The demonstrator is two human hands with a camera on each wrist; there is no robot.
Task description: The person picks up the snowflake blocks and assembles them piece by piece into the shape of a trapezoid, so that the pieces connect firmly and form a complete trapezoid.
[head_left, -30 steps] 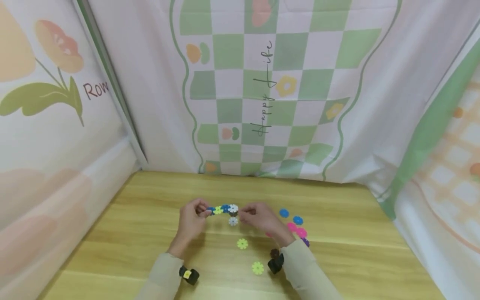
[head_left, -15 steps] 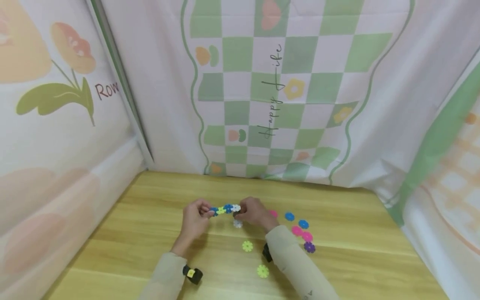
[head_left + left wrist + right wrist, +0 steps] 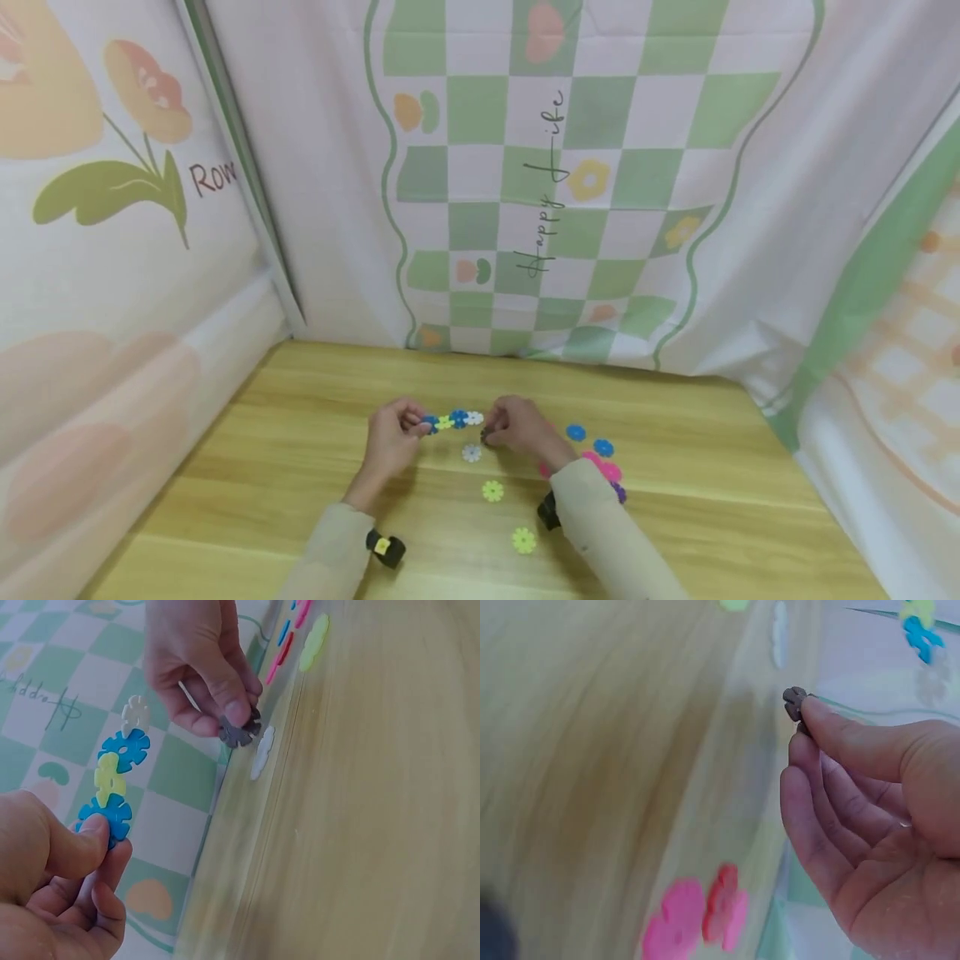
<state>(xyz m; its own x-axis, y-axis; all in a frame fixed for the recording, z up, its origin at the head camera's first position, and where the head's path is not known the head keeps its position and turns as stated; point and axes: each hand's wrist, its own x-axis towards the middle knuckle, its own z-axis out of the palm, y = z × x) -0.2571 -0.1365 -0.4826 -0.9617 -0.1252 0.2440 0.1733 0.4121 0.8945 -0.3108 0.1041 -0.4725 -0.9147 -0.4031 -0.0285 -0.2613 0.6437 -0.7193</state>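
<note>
My left hand (image 3: 392,437) pinches the blue end of a short chain of interlocking notched flower discs (image 3: 111,776). From that end the chain runs blue, yellow, blue and white. Between the thumb and fingertips of my right hand (image 3: 522,429) is a dark brown flower disc (image 3: 238,735), tilted and apart from the chain's white end disc (image 3: 136,714). In the right wrist view the brown disc appears nearly edge-on. Another white disc (image 3: 471,452) lies on the table just below the gap between my hands.
Two yellow discs (image 3: 492,491) lie nearer on the wooden table (image 3: 300,433). Right of my right hand are two blue discs (image 3: 576,432), pink discs (image 3: 611,472) and a purple disc (image 3: 619,492), partly behind the sleeve. A red disc (image 3: 720,900) shows in the right wrist view. Patterned curtains (image 3: 480,233) enclose the table.
My right hand moved in close to the chain's white end, then drew back to the right with the brown disc. My left hand keeps its hold on the chain, nearly still.
</note>
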